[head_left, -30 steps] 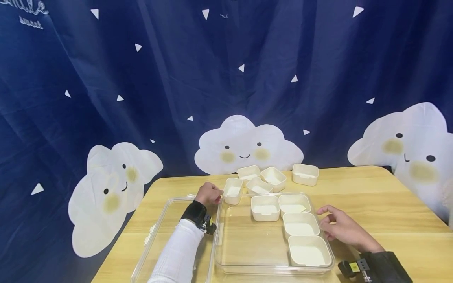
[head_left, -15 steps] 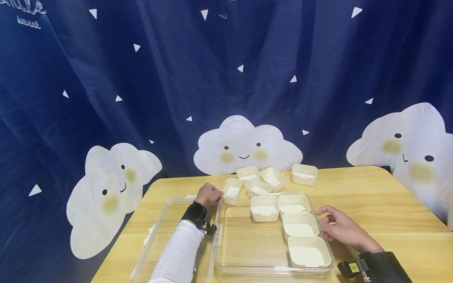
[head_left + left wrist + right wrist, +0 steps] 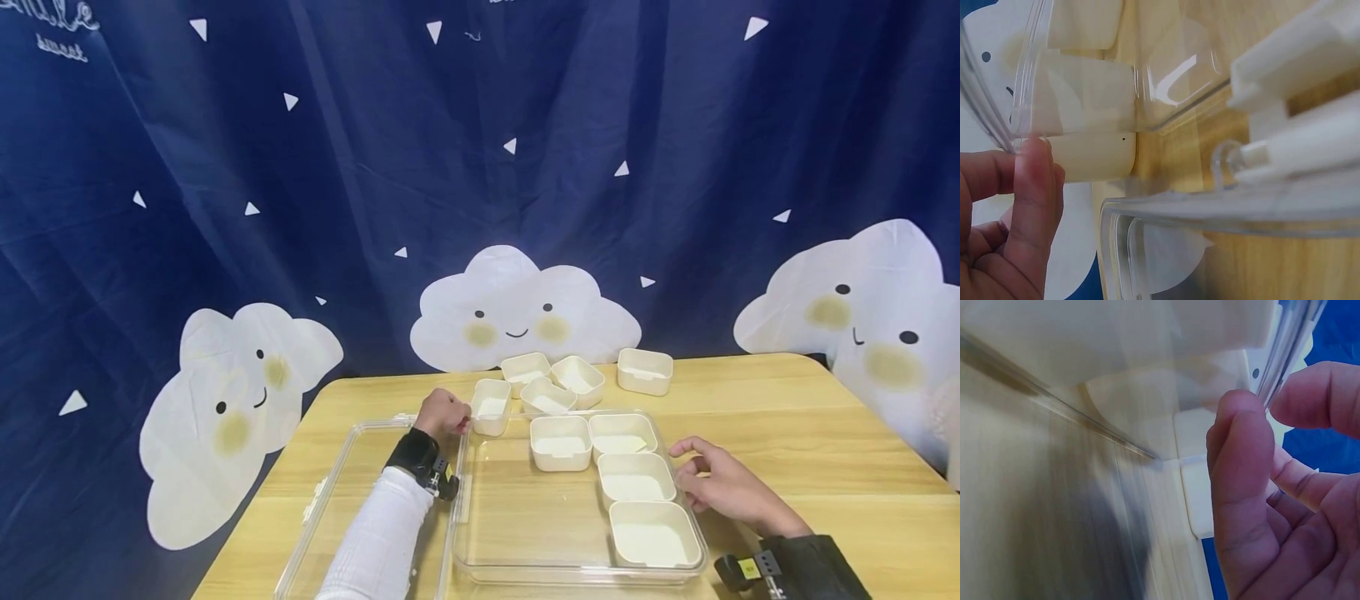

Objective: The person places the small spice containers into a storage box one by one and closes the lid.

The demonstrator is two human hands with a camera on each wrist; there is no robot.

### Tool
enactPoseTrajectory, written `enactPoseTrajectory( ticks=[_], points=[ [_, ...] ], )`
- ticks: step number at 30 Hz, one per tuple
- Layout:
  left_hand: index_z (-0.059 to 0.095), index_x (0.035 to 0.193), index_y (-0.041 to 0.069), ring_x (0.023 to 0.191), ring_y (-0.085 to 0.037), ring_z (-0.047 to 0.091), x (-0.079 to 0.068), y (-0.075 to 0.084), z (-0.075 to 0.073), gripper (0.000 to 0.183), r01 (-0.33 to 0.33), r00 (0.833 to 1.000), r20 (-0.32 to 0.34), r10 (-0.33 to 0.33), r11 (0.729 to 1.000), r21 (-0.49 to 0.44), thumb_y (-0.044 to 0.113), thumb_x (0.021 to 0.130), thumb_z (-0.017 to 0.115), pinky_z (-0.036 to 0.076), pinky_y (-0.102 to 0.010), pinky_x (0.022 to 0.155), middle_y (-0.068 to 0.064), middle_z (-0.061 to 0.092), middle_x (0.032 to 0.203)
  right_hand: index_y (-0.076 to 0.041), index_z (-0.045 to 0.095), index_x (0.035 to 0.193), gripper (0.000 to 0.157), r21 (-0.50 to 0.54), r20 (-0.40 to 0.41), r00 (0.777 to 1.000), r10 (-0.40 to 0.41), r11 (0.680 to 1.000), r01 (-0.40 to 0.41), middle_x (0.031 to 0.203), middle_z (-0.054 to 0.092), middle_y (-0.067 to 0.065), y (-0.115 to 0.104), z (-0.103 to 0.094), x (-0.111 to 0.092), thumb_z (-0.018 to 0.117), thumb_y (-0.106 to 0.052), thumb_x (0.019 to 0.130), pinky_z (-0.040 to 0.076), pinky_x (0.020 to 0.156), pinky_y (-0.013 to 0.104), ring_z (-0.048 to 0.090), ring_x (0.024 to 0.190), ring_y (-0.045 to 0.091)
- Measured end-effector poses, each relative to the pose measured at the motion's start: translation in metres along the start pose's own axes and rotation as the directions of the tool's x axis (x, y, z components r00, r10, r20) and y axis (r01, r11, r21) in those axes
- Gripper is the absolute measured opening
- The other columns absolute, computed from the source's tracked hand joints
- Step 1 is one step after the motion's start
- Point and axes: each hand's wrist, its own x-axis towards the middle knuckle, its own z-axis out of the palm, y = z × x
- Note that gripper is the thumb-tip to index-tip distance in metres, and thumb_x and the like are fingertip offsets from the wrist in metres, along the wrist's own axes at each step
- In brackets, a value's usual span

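Note:
A clear plastic storage box [image 3: 525, 571] sits on the table with several cream containers inside, lined along its right side and back. My left hand [image 3: 444, 412] is at its back left corner. In the left wrist view the left thumb [image 3: 1034, 181] and forefinger pinch the clear rim. A cream container [image 3: 491, 410] stands just beside those fingers. My right hand [image 3: 723, 483] is at the box's right side. In the right wrist view the rim runs between the right thumb [image 3: 1241, 456] and forefinger. Both palms are partly hidden.
The open clear lid [image 3: 322, 508] lies left of the box, under the left forearm. Behind the box stand several loose cream containers, one [image 3: 645, 372] apart at the right. A dark blue curtain [image 3: 480, 167] with cloud prints hangs behind the wooden table [image 3: 840, 433].

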Motion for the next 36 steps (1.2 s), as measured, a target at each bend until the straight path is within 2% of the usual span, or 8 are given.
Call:
enactPoseTrajectory(
  ticks=[6, 15, 25, 36],
  points=[
    [0.059, 0.064, 0.002, 0.046, -0.012, 0.059, -0.0018, 0.0022, 0.0008, 0.019, 0.005, 1.000, -0.009, -0.006, 0.999, -0.039, 0.002, 0.083, 0.056, 0.049, -0.022, 0.047, -0.007, 0.062, 0.060, 0.011, 0.040, 0.123, 0.038, 0.014, 0.015, 0.999, 0.030, 0.999, -0.030, 0.084, 0.053, 0.012, 0.0011, -0.0021, 0.0003, 0.054, 0.000, 0.090, 0.054, 0.059, 0.035, 0.059, 0.070, 0.023],
    [0.064, 0.069, -0.001, 0.046, -0.010, 0.058, -0.0024, 0.0041, 0.0006, 0.016, 0.017, 1.000, -0.020, -0.018, 0.999, -0.042, 0.003, 0.084, 0.057, 0.049, -0.020, 0.046, -0.007, 0.063, 0.063, 0.009, 0.041, 0.122, 0.039, 0.001, -0.003, 0.999, 0.050, 0.999, -0.050, 0.084, 0.054, 0.013, -0.0013, -0.0012, 0.0007, 0.056, -0.001, 0.088, 0.054, 0.060, 0.036, 0.059, 0.070, 0.024],
    [0.062, 0.067, 0.001, 0.046, -0.012, 0.060, -0.0012, 0.0012, -0.0008, 0.015, -0.015, 0.999, -0.047, 0.012, 0.998, -0.063, 0.002, 0.080, 0.056, 0.051, -0.023, 0.048, -0.008, 0.064, 0.062, 0.009, 0.041, 0.122, 0.039, 0.003, -0.008, 0.999, 0.045, 0.999, -0.045, 0.084, 0.054, 0.012, 0.0001, -0.0008, 0.0007, 0.055, 0.001, 0.087, 0.054, 0.059, 0.035, 0.059, 0.070, 0.023],
    [0.060, 0.071, 0.000, 0.046, -0.011, 0.060, 0.0016, -0.0010, -0.0010, 0.013, 0.014, 0.998, -0.062, -0.019, 0.997, -0.072, 0.002, 0.083, 0.055, 0.052, -0.023, 0.048, -0.008, 0.063, 0.061, 0.010, 0.040, 0.123, 0.037, -0.004, -0.006, 0.999, 0.046, 0.999, -0.046, 0.084, 0.054, 0.012, 0.0009, -0.0008, 0.0005, 0.054, 0.001, 0.089, 0.054, 0.059, 0.035, 0.058, 0.070, 0.024]
  ],
)
